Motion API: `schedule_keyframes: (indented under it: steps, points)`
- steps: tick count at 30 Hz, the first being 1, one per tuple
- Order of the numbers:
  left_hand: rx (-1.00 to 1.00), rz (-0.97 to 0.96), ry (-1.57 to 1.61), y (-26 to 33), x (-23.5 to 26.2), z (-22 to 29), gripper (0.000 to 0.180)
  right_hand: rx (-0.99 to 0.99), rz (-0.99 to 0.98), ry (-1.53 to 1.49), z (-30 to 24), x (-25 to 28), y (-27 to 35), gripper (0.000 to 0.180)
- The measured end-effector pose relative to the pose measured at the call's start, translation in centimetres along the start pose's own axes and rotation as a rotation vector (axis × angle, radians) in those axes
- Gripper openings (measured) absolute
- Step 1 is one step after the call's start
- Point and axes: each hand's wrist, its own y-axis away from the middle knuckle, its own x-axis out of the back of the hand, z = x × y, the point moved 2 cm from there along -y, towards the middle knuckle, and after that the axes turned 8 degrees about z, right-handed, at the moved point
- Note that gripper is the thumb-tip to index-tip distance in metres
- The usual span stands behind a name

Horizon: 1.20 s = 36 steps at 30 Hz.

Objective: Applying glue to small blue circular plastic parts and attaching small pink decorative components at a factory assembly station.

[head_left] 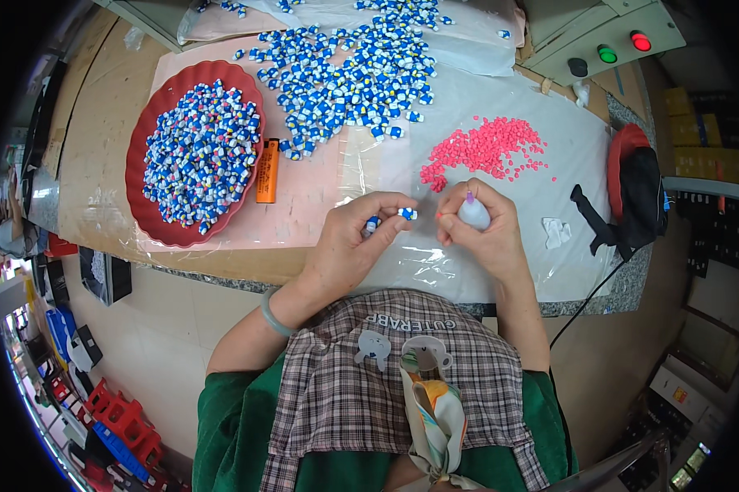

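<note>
My left hand [355, 242] pinches a small blue-and-white piece [407, 213] between thumb and forefinger, and another like it [372, 224] shows under the fingers. My right hand [486, 230] grips a small white squeeze bottle [473, 212] with a purple tip, and a tiny pink bit [440, 216] sits at its fingertip. The two hands nearly meet over clear plastic sheeting on the table. A heap of small pink pieces [488, 149] lies just beyond my right hand.
A red oval tray [144, 139] full of blue-and-white pieces sits at the left, an orange lighter [267, 170] beside it. More loose blue-and-white pieces [349, 78] spread at the back. A control box with green and red buttons [611, 37] stands far right, a black-and-red bag [636, 193] at the table's right end.
</note>
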Motion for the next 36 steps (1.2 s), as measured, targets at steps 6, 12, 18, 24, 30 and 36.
schedule_keyframes:
  steps: [6, 12, 18, 24, 30, 36]
  points:
    - [-0.142, 0.048, -0.117, 0.0, -0.6, 0.4, 0.021, 0.010, 0.010, 0.086, 1.0, -1.1, 0.4, 0.012]
    - [-0.080, 0.053, -0.150, -0.2, -0.5, -0.1, 0.021, 0.064, 0.134, 0.208, 1.2, 0.1, 0.1, 0.013]
    - [0.050, 0.053, 0.021, -0.3, -0.2, -0.5, 0.021, 0.079, 0.161, 0.242, 0.9, -0.3, 0.4, 0.016]
    - [0.027, 0.054, 0.044, -0.3, -0.3, -0.7, 0.023, 0.291, 0.166, 0.401, 0.6, -1.6, 0.4, 0.017]
    - [0.007, 0.067, 0.057, -0.3, -0.4, -0.3, 0.023, 0.336, 0.213, 0.436, 0.5, -2.2, 0.6, 0.018]
    - [-0.050, 0.090, 0.019, -0.2, -0.5, -0.4, 0.024, 0.344, 0.233, 0.451, 0.8, -2.6, 0.8, 0.017]
